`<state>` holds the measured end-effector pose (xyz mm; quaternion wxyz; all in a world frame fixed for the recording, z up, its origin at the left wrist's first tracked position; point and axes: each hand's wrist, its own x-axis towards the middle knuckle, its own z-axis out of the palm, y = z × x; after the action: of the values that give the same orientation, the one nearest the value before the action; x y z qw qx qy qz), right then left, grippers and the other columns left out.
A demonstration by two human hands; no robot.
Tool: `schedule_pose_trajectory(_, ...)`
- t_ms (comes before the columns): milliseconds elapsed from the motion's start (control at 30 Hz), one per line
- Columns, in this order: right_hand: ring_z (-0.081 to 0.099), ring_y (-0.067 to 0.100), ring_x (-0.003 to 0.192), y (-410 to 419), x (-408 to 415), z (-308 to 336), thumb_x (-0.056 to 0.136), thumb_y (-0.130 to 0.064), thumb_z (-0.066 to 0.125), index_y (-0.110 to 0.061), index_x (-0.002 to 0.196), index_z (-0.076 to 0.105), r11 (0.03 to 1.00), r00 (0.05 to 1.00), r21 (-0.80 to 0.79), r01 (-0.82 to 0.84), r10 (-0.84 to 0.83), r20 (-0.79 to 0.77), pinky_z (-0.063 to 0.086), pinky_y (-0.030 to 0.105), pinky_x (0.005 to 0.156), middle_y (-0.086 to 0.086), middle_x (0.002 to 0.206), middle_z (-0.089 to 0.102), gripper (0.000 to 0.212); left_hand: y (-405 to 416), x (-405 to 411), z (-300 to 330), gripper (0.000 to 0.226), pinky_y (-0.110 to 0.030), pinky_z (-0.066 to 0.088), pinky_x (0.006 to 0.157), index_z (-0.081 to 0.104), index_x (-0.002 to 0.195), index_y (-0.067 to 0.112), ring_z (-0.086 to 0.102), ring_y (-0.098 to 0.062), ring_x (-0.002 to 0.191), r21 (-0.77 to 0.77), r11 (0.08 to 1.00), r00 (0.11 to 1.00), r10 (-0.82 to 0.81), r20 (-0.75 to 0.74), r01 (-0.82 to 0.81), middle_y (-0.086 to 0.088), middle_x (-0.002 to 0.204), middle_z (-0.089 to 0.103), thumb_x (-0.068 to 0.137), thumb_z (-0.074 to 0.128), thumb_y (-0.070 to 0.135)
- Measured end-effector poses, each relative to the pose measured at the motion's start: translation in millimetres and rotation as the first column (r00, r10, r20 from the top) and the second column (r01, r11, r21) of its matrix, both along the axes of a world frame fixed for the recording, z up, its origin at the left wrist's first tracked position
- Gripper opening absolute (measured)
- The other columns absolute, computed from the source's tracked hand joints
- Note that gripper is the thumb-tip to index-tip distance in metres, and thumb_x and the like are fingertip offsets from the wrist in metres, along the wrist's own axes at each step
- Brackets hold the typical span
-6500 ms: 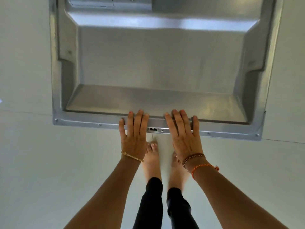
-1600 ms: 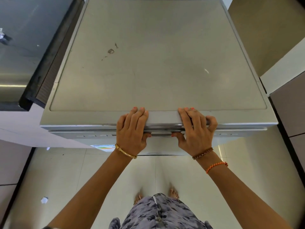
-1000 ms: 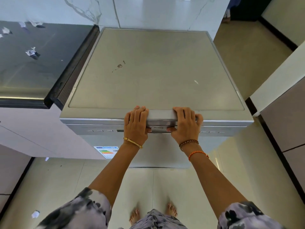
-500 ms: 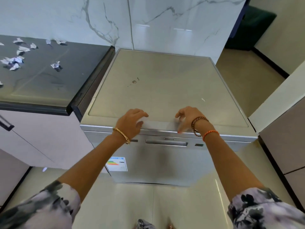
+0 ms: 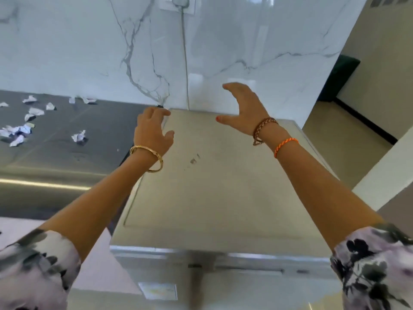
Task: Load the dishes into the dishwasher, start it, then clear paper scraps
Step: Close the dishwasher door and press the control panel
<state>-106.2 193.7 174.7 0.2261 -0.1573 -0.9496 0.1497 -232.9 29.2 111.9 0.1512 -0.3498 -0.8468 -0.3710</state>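
- Both hands have let go of the front edge of the dishwasher, where they gripped the door a moment ago, and now hang raised over the back part of its top, touching nothing.
- Door looks shut now, its upper front strip showing at the near edge; half a minute of bending at the open door has given way to standing upright. I judge loading finished and starting the machine as the step in hand, unless it is already running.
- Left hand floats above the back left corner of the top, fingers loosely curled and holding nothing.
- Right hand floats above the back edge, fingers spread and relaxed, empty.
- Paper scraps now show in greater number on the dark counter to the left of the machine, scattered toward its back edge and left side, all untouched; clearing them is still to do.
- Hard to make out: the control strip at the near edge is blurred, so no button or light can be read, and whether the machine runs cannot be told.
- Hidden: the dishes, presumably inside; the door front is cut off below, with only a smeared label showing.
- Counter's left end runs out of view, so more scraps may lie beyond.
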Motion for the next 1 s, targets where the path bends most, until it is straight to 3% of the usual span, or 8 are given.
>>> schedule_pose_trajectory(167,0.016,0.017,0.140,25.8,-74.5,59.3,0.083,-0.044,0.062,-0.018,0.146,0.022,0.984,0.995,0.176,0.029,-0.012,-0.096,0.019,0.032,0.109,-0.001,0.155,0.015,0.079,26.4,-71.2,62.2,0.048,-0.037,0.030,0.100,0.047,0.127,0.007,0.035,-0.032,0.125,0.024,0.999,0.998,0.048,-0.035,-0.048,-0.014,0.135,0.040,0.082,0.063,0.009)
schedule_pose_trajectory(300,0.015,0.021,0.141,37.1,-146.9,90.4,0.085,-0.050,0.055,-0.014,0.146,0.019,0.942,0.998,0.331,0.048,-0.032,-0.052,0.022,0.039,0.110,0.001,0.155,0.013,0.079,38.3,-125.7,101.5,0.049,-0.039,0.034,0.100,0.044,0.130,0.009,0.034,-0.029,0.127,0.005,0.996,0.995,0.086,-0.051,-0.086,-0.011,0.136,0.039,0.085,0.061,0.013)
schedule_pose_trajectory(467,0.022,0.025,0.136,44.5,-223.1,98.1,0.085,-0.044,0.058,-0.012,0.141,0.027,0.833,0.978,0.552,0.048,-0.151,0.143,0.026,0.039,0.105,0.008,0.149,0.023,0.071,44.1,-183.7,115.8,0.046,-0.038,0.035,0.104,0.044,0.130,0.014,0.031,-0.025,0.130,-0.276,0.956,0.994,0.095,-0.045,-0.104,-0.007,0.140,0.036,0.088,0.059,0.021)
schedule_pose_trajectory(567,0.029,0.026,0.131,45.9,-253.4,87.8,0.085,-0.041,0.058,-0.011,0.138,0.030,0.830,0.976,0.551,0.086,-0.182,0.122,0.029,0.037,0.101,0.008,0.146,0.026,0.067,50.7,-206.8,108.7,0.044,-0.036,0.036,0.104,0.045,0.130,0.015,0.030,-0.023,0.131,-0.298,0.950,0.996,0.083,-0.039,-0.090,-0.005,0.140,0.036,0.089,0.058,0.022)
schedule_pose_trajectory(667,0.040,0.027,0.122,46.0,-284.7,77.6,0.086,-0.035,0.059,-0.008,0.141,0.022,0.853,0.978,0.516,0.080,-0.167,0.123,0.038,0.035,0.090,0.007,0.153,0.009,0.071,55.6,-231.1,90.4,0.041,-0.033,0.039,0.099,0.043,0.129,0.018,0.033,-0.020,0.128,-0.380,0.922,0.995,0.032,-0.097,-0.067,-0.001,0.138,0.036,0.090,0.055,0.023)
schedule_pose_trajectory(733,0.054,0.026,0.101,47.0,-308.2,81.2,0.087,-0.031,0.060,-0.009,0.145,0.011,0.888,0.979,0.450,0.091,-0.163,0.124,0.042,0.031,0.069,0.004,0.156,-0.008,0.079,58.4,-249.8,78.4,0.038,-0.030,0.040,0.095,0.044,0.128,0.020,0.035,-0.017,0.126,-0.440,0.896,0.990,0.001,-0.139,-0.063,0.002,0.136,0.036,0.091,0.053,0.024)
schedule_pose_trajectory(833,0.050,0.024,0.075,52.5,-345.4,96.7,0.088,-0.028,0.058,-0.009,0.147,0.001,0.897,0.978,0.408,0.172,-0.203,0.035,0.035,0.028,0.058,0.002,0.155,-0.016,0.084,65.9,-278.1,67.4,0.034,-0.024,0.040,0.089,0.046,0.125,0.022,0.036,-0.014,0.124,-0.451,0.890,0.982,-0.020,-0.189,-0.069,0.007,0.135,0.036,0.092,0.051,0.024)
schedule_pose_trajectory(1000,0.056,0.024,0.091,71.8,-385.2,111.8,0.088,-0.024,0.057,-0.004,0.147,-0.005,0.875,0.954,0.399,0.275,-0.301,0.003,0.036,0.027,0.061,0.005,0.155,-0.014,0.088,85.0,-310.0,71.9,0.032,-0.021,0.040,0.087,0.047,0.125,0.022,0.036,-0.012,0.123,-0.365,0.930,0.971,-0.035,-0.238,-0.055,0.010,0.135,0.036,0.093,0.051,0.026)
